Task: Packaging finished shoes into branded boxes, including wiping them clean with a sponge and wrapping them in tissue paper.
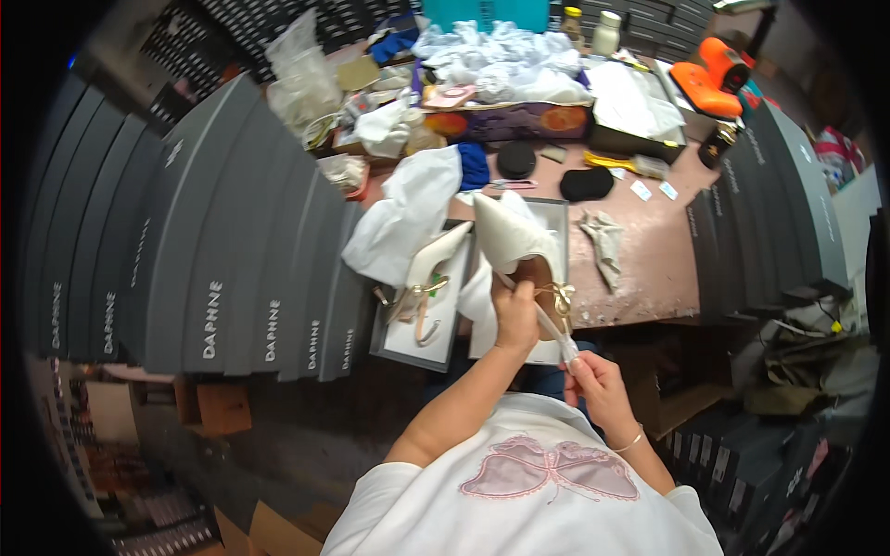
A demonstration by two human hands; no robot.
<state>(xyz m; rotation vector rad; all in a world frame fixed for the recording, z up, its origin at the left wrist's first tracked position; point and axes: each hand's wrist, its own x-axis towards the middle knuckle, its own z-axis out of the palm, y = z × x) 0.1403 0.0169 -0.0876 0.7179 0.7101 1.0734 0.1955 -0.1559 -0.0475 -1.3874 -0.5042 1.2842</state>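
Your left hand [517, 315] grips the shoe [506, 237], right hand [593, 380] pinches the strap [556, 334]; handle gently, sparing the bow [562, 295] beside your left

A pink worktable [654, 269] stands in the room, a pale shine of light on its right part. Tall grey boxes [232, 232] wall it in on the left, a grey stack [779, 213] on the right. More dark boxes [640, 28] line the back. The floor [311, 431] is dark, with a brown carton [222, 408] at lower left
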